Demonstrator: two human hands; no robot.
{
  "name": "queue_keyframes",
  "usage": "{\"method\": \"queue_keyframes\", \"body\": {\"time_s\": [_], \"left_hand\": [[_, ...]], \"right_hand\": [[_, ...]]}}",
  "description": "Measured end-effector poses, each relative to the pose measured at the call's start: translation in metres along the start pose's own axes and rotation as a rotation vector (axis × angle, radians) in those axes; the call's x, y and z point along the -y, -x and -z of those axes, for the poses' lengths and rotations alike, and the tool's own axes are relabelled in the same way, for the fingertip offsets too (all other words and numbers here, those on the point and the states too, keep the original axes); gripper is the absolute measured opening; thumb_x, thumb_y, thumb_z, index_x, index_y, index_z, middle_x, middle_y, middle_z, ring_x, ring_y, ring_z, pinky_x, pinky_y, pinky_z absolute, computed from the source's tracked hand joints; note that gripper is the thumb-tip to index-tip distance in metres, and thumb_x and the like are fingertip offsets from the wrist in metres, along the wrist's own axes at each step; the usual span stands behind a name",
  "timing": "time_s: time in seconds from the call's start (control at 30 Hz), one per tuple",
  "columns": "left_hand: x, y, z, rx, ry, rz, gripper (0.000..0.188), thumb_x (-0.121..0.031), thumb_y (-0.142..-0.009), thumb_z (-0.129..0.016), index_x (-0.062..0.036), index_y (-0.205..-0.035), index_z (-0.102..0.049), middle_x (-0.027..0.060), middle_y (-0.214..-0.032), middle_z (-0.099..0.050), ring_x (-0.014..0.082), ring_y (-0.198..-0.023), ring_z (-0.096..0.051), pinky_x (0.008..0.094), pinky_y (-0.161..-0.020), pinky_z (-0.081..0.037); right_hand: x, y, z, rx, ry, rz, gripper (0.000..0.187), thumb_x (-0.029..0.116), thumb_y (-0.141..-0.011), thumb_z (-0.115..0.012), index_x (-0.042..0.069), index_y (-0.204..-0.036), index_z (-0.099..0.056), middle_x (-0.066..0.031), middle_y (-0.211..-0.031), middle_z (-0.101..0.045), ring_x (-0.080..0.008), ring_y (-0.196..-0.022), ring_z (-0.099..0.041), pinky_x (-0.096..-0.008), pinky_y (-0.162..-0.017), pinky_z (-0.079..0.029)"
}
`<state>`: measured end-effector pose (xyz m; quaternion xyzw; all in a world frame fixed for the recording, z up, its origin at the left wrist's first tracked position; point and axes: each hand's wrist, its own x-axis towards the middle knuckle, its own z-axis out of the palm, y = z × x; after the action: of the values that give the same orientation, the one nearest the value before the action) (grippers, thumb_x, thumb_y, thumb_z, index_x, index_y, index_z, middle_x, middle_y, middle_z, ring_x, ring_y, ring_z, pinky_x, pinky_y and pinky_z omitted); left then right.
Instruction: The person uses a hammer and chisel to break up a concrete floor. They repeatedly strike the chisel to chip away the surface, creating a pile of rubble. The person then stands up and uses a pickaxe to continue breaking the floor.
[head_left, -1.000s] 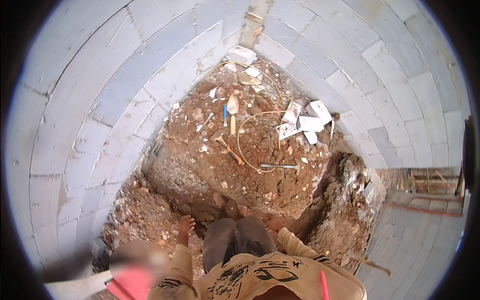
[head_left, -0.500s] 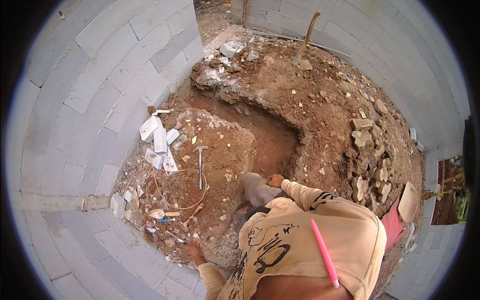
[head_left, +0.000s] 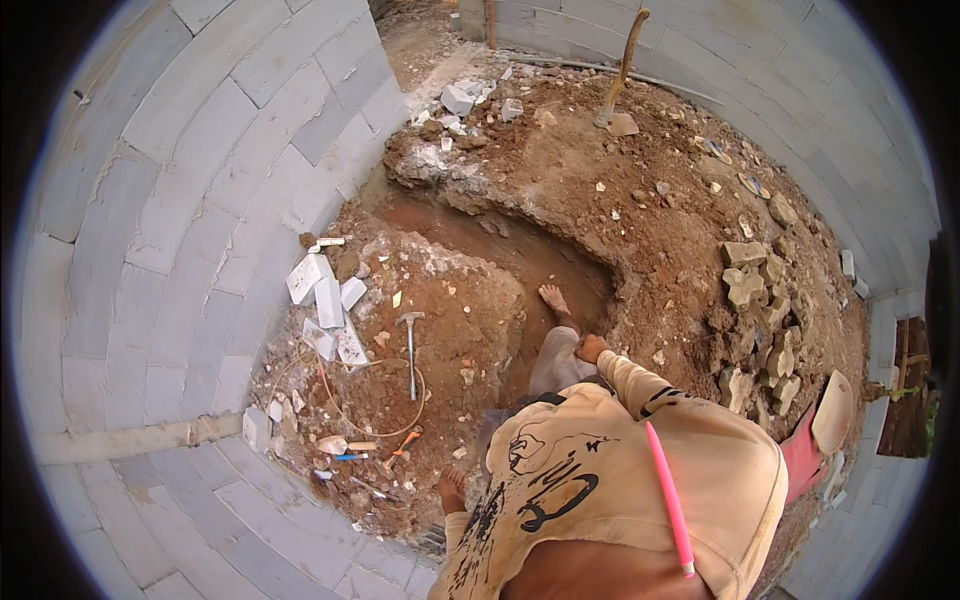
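Note:
My left hand (head_left: 453, 488) hangs low over the dirt beside the scattered tools, its fingers loosely out and nothing seen in it. By my bent right leg (head_left: 562, 362), my right hand (head_left: 591, 348) is closed against the trouser fabric; whatever it may hold is hidden. One bare foot (head_left: 553, 297) stands in the dug trench (head_left: 500, 235). On the soil to the left lie a claw hammer (head_left: 411, 355), a thin coiled hose (head_left: 335, 405), a trowel (head_left: 330, 445) and an orange-and-black-handled tool (head_left: 403, 450). A blue-handled item (head_left: 350, 457) touches the trowel's area.
Grey block walls (head_left: 200, 200) enclose the dug ground. White block pieces (head_left: 328, 302) lie along the left wall. To the right is a heap of paving blocks (head_left: 745, 285). A hoe (head_left: 622, 75) stands at the back, with sandals (head_left: 713, 150) near it.
My view has shifted, and my bare foot now shows in the trench. The left hand has come closer to my body, while the right hand stays by my leg.

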<state>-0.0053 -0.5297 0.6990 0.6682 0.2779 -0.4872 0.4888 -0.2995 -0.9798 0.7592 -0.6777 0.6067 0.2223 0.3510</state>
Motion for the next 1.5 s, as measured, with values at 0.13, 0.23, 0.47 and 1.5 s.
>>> {"method": "queue_keyframes", "body": {"time_s": [0.13,0.23,0.47,1.5], "left_hand": [[0.029,-0.008,-0.057,-0.095,0.17,0.213,0.034,-0.032,-0.101,-0.047,-0.0079,-0.123,-0.059,0.0071,-0.106,-0.067,0.0216,-0.082,-0.063,0.0349,-0.074,-0.05],[0.007,-0.006,-0.139,-0.234,0.211,0.189,0.031,-0.03,-0.101,-0.047,-0.0067,-0.117,-0.061,0.0065,-0.094,-0.066,0.0206,-0.071,-0.06,0.0327,-0.065,-0.049],[-0.094,0.032,-0.323,-0.162,0.238,-0.123,0.038,-0.031,-0.101,-0.053,-0.0052,-0.127,-0.059,0.0085,-0.106,-0.07,0.0185,-0.083,-0.067,0.0318,-0.07,-0.051],[-0.013,0.036,-0.414,-0.214,0.55,0.036,0.037,-0.023,-0.104,-0.044,-0.0051,-0.135,-0.056,0.0096,-0.116,-0.069,0.0183,-0.085,-0.068,0.029,-0.067,-0.053]], "right_hand": [[-0.014,-0.07,0.05,0.005,-0.048,0.104,0.046,0.045,-0.088,-0.056,0.013,-0.116,-0.072,-0.0237,-0.122,-0.065,-0.0425,-0.116,-0.06,-0.047,-0.102,-0.047],[-0.026,-0.134,0.098,0.026,0.043,0.183,0.045,0.045,-0.091,-0.051,0.013,-0.113,-0.073,-0.0257,-0.118,-0.066,-0.0428,-0.114,-0.061,-0.0479,-0.1,-0.048],[-0.013,-0.289,0.274,0.152,-0.287,0.121,0.028,0.013,-0.085,-0.053,0.003,-0.104,-0.071,-0.0121,-0.089,-0.07,-0.0228,-0.078,-0.068,-0.0382,-0.071,-0.056],[-0.016,-0.311,0.362,0.189,-0.051,0.336,0.034,0.025,-0.085,-0.062,0.002,-0.109,-0.071,-0.0157,-0.102,-0.073,-0.0323,-0.094,-0.068,-0.043,-0.088,-0.053]]}}
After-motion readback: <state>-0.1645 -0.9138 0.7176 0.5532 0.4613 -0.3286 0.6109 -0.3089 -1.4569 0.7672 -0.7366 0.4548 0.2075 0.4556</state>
